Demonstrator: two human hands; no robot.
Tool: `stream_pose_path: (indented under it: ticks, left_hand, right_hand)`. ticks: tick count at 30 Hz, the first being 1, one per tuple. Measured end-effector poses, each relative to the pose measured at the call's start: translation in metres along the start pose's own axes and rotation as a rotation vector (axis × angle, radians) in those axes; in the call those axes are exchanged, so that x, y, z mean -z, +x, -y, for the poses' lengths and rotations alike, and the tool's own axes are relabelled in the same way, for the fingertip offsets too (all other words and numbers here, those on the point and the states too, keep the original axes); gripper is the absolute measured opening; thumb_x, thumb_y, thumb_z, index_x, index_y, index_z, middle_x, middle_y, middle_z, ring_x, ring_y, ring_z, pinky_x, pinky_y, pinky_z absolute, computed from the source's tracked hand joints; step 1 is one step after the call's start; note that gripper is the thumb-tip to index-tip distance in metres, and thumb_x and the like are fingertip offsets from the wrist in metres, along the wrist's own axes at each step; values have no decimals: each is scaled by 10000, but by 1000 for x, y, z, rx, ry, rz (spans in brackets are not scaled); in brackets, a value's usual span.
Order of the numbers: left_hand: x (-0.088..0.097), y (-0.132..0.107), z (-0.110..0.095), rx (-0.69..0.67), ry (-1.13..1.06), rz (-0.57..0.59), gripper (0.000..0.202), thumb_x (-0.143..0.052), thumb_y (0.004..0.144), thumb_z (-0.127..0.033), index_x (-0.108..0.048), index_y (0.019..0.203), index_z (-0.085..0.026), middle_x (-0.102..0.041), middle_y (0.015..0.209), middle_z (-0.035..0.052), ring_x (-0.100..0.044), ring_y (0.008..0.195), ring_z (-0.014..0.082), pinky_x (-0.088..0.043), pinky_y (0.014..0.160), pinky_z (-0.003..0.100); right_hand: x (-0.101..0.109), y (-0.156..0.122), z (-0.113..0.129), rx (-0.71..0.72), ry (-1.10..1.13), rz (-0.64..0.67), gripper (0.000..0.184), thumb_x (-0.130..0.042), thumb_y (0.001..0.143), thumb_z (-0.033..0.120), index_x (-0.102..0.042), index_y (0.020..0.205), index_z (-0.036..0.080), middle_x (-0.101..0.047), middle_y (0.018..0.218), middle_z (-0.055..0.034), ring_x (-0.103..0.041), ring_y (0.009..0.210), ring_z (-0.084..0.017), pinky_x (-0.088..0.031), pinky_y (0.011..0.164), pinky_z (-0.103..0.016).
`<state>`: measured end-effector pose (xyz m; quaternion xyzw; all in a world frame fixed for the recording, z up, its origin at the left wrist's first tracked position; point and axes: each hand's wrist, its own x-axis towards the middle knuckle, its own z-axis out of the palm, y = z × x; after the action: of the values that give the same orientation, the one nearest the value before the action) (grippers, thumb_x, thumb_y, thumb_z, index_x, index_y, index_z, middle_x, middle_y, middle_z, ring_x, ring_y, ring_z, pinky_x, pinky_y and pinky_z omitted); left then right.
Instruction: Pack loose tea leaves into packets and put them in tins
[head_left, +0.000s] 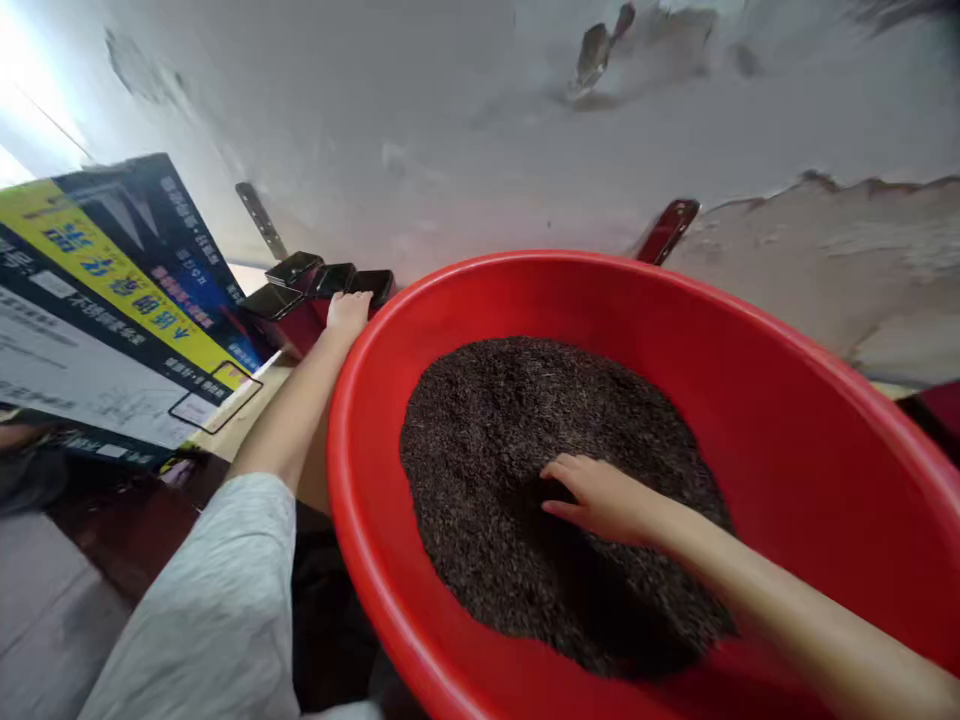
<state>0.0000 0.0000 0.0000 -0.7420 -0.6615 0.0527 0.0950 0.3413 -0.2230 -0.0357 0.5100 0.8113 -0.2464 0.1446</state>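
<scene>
A big red plastic basin (750, 330) fills the middle and right of the head view, with a heap of dark loose tea leaves (525, 450) inside. My right hand (592, 495) lies on the heap, fingers together and curled down into the leaves. My left hand (348, 310) reaches past the basin's left rim to a row of small dark tins (315, 280) and rests on one; its fingers are hidden behind the hand.
A printed cardboard box (112, 300) with yellow and blue panels stands at the left. A dark red box (300, 325) sits under the tins. A rough grey wall (450, 120) runs behind everything. A red object (667, 230) pokes up behind the basin's far rim.
</scene>
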Motion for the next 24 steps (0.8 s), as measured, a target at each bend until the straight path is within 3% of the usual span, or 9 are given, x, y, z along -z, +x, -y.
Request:
stream_pose_path:
  ticks: [2,5,8,12,15,18,21,24]
  left_hand:
    - [-2,-2,1,-27,7,35,401,-315,873,-155,-584,1150,-46,-578,1164,211,-533,1110,308,-357,922,399]
    - [-5,-8,3,-60,-7,61,350,-347,868,-186,-655,1003,-90,-599,1103,176,-571,1031,277,-408,825,341]
    - [-6,-23,7,-87,-46,49,332,-348,868,-195,-642,1006,-124,-591,1092,131,-577,986,228,-428,755,285]
    - [0,-55,22,-108,-77,10,292,-422,824,-184,-604,1043,-123,-570,1089,111,-531,1033,216,-425,833,272]
    - [18,-86,35,-93,-111,-80,261,-465,804,-219,-600,995,-101,-561,1028,113,-527,969,225,-436,841,300]
    - [48,-119,37,-62,-146,-224,214,-481,787,-228,-600,909,-98,-543,920,81,-509,877,200,-443,804,298]
    - [80,-148,22,-78,-85,-367,177,-467,778,-213,-586,858,-109,-507,855,52,-461,812,172,-425,736,286]
    - [103,-175,-4,-185,58,-552,97,-459,741,-172,-553,736,-150,-487,773,29,-377,691,146,-353,625,271]
  right_hand:
    - [4,-2,6,23,94,17,459,-440,869,386,-558,1198,88,-564,1213,-164,-532,1130,-316,-406,967,-457]
    - [8,-6,14,71,187,45,481,-439,865,414,-550,1220,108,-567,1237,-140,-536,1141,-294,-409,983,-429]
    - [8,-7,17,99,184,66,473,-452,858,403,-560,1210,107,-581,1222,-134,-556,1116,-290,-422,969,-423]
    - [5,-5,14,102,103,10,445,-450,863,379,-572,1185,98,-595,1200,-146,-573,1090,-293,-432,950,-431]
    - [7,-6,12,125,111,-66,402,-442,871,365,-585,1152,116,-616,1167,-125,-589,1062,-272,-450,930,-408]
    - [12,-9,15,148,121,-169,360,-465,868,343,-595,1118,119,-634,1128,-110,-598,1042,-260,-459,923,-398]
    - [18,-13,17,157,110,-339,417,-536,838,341,-553,1173,94,-604,1178,-135,-577,1084,-268,-451,953,-411]
    - [27,-20,15,146,140,-591,615,-643,762,378,-464,1266,76,-529,1270,-174,-526,1162,-281,-437,989,-438]
